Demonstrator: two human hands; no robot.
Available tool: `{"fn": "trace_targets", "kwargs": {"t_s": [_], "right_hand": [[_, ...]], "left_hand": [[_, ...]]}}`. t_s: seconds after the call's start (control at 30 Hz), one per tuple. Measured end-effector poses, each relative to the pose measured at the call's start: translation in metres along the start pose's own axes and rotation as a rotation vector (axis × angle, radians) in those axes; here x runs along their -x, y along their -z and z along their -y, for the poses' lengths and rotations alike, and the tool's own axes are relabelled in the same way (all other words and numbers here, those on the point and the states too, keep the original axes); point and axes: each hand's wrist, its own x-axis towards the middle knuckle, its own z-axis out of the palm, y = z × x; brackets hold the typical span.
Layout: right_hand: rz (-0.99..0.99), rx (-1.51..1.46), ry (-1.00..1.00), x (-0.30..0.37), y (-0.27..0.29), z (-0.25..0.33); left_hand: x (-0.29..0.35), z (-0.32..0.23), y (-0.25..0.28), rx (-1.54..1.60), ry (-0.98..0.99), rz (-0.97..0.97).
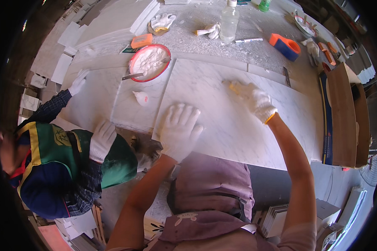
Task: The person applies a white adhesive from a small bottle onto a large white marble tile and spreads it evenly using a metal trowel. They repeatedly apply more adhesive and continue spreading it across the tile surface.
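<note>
A large white marble-look slab (226,121) with grey veins lies flat in front of me. My left hand (180,130), in a white knit glove, rests with fingers outstretched on its left front part. Farther right, my right hand (255,99), gloved with yellow at cuff and fingertips, is closed and pressed to the slab's surface. Something small and greyish seems to show at those fingertips, but I cannot make it out. Left of the slab stands a red-rimmed bowl (168,53) of white paste with a putty knife (132,76) in it. A small white squeeze bulb (141,98) lies below the bowl.
A co-worker (67,167) with gloved hands leans over another slab (97,90) at left. Behind are an orange sponge (142,40), a clear bottle (229,23), a marker (249,40), spare gloves (211,30) and an orange-blue tape roll (285,46). A cardboard box (341,117) stands at right.
</note>
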Motion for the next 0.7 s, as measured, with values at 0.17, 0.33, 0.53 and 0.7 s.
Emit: {"fn": "trace_targets", "kwargs": {"t_s": [0.17, 0.33, 0.53, 0.7], "right_hand": [[0.090, -0.208, 0.098, 0.005, 0.007, 0.014], [-0.023, -0.145, -0.058, 0.001, -0.003, 0.003], [0.091, -0.091, 0.125, 0.010, 0.003, 0.009], [-0.013, -0.252, 0.048, -0.010, 0.008, 0.021]], "left_hand": [[0.001, 0.000, -0.002, 0.024, 0.002, -0.002], [0.001, 0.000, -0.001, 0.012, -0.002, -0.015], [0.000, 0.000, -0.001, 0.016, -0.011, 0.016], [0.000, 0.001, -0.003, 0.000, -0.022, -0.023]]}}
